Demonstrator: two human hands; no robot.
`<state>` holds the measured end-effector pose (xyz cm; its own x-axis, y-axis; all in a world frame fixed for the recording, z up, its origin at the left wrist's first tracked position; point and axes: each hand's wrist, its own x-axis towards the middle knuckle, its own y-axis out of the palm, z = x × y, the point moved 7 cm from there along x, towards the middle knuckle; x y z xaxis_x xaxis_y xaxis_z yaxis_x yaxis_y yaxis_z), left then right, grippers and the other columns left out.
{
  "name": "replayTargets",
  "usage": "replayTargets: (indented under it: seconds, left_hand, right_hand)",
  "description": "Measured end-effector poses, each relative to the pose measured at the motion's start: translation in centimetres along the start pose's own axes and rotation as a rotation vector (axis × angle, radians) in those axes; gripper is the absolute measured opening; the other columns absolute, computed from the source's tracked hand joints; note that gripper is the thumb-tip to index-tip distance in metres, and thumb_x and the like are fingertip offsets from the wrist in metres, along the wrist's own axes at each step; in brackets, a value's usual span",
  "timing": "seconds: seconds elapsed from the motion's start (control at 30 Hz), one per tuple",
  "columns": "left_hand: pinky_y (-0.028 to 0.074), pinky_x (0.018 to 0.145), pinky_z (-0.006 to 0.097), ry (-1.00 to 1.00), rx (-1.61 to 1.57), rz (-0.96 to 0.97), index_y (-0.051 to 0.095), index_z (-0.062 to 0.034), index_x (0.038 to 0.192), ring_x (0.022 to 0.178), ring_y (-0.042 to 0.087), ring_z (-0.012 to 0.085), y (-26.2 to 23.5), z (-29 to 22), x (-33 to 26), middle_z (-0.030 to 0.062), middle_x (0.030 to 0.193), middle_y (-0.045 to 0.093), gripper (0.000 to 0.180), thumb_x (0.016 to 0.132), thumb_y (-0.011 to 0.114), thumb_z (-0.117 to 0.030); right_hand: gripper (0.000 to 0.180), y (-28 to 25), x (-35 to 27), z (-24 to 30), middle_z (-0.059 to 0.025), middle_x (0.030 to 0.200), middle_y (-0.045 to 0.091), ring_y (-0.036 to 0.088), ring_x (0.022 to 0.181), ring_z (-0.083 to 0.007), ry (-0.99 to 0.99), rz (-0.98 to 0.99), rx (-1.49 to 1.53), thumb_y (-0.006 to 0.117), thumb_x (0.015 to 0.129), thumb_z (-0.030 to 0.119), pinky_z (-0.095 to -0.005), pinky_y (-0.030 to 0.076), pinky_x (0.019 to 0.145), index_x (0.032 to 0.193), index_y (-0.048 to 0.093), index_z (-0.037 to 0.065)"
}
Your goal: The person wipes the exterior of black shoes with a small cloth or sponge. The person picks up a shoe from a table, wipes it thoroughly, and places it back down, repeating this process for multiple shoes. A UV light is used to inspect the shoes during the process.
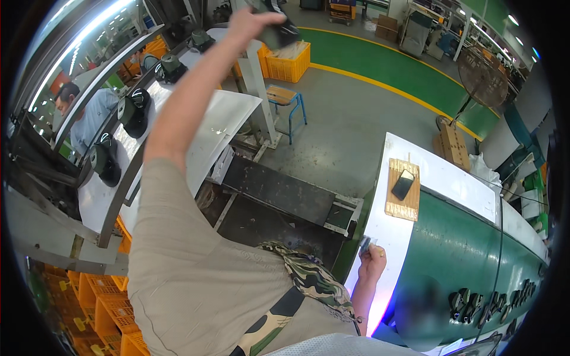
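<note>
Left hand, raised at full arm's reach to the top of the view, fingers clamped around a dark part; part blurred, long axis running roughly from the palm out to the right, exact shape not readable. Right hand, low and well apart from the left, resting at the white edge of the green conveyor belt, fingers pinched on a small grey piece that sticks up and to the left out of the grip; too small to tell more. Above the right hand on the white edge: wooden board, rectangular, long axis running away up the belt, with a dark flat tile lying tilted on it. Far down the belt, lower right: row of small dark parts. Left of the raised arm: slanted white rack bearing dark rounded housings in a line running up toward the held part. Behind the rack: another person in a light blue shirt. Just beside the raised hand: yellow plastic crate, box-shaped. Below it: blue-legged stool with wooden seat. Lower left: stacked orange crates. Floor: grey, with a green lane edged by a yellow line. Upper right: standing round fan.
</note>
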<state>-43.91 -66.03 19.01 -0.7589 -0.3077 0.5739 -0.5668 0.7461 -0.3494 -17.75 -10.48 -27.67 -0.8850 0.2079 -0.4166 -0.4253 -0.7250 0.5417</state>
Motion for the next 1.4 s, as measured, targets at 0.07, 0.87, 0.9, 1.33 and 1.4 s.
replayTargets:
  seconds: [0.07, 0.87, 0.9, 1.33, 1.4]
  left_hand:
    - [0.053, 0.067, 0.032, -0.161, 0.125, -0.125, 0.069, -0.0005, 0.093, 0.072, 0.067, 0.0186, -2.5, -1.5, 2.6, 0.0095, 0.085, 0.070, 0.047, 0.062, 0.088, -0.030]
    - [0.047, 0.071, 0.028, 0.027, 0.126, 1.192, 0.066, 0.0017, 0.114, 0.077, 0.059, 0.0126, 43.8, -3.9, -25.1, 0.0068, 0.094, 0.068, 0.046, 0.082, 0.072, -0.031]
    - [0.045, 0.065, 0.025, -0.031, 0.034, 1.346, 0.067, -0.0029, 0.110, 0.074, 0.058, 0.0095, 46.2, -6.0, -33.5, 0.0005, 0.083, 0.063, 0.041, 0.083, 0.070, -0.034]
    - [0.054, 0.073, 0.036, -0.742, -0.058, 2.182, 0.058, -0.0096, 0.111, 0.090, 0.063, 0.0219, 60.6, -16.0, -93.6, 0.0066, 0.094, 0.064, 0.037, 0.089, 0.066, -0.038]
    - [0.055, 0.075, 0.039, -0.989, -0.133, 2.208, 0.059, -0.0095, 0.108, 0.085, 0.066, 0.0220, 62.8, -15.1, -95.8, 0.0039, 0.088, 0.064, 0.031, 0.089, 0.066, -0.032]
  right_hand:
    - [0.015, -1.5, 0.4, 0.0, -0.0095, 0.077, 0.060, 0.061, 0.063, -0.0199, -0.021, -0.027, 0.012, 0.065, 0.084, -0.001, -0.0351, 0.055, 0.055, 0.090, 0.052, 0.004]
    - [0.021, -21.4, -18.2, 2.5, -0.0012, 0.068, 0.060, 0.054, 0.056, -0.0115, -0.235, -0.600, 0.150, 0.075, 0.080, 0.018, -0.0260, 0.041, 0.052, 0.078, 0.056, 0.011]
    - [0.021, -22.7, -19.9, 2.1, -0.0015, 0.068, 0.060, 0.055, 0.056, -0.0116, -0.244, -0.622, 0.177, 0.075, 0.080, 0.018, -0.0259, 0.042, 0.053, 0.078, 0.056, 0.011]
    - [0.018, -35.9, -42.3, -3.1, -0.0021, 0.073, 0.059, 0.059, 0.060, -0.0124, -0.533, -1.065, 0.507, 0.073, 0.082, 0.010, -0.0279, 0.050, 0.052, 0.086, 0.055, 0.008]
    - [0.017, -36.8, -44.2, -4.1, -0.0029, 0.073, 0.060, 0.058, 0.058, -0.0128, -0.544, -1.141, 0.579, 0.072, 0.083, 0.009, -0.0292, 0.052, 0.053, 0.086, 0.055, 0.007]
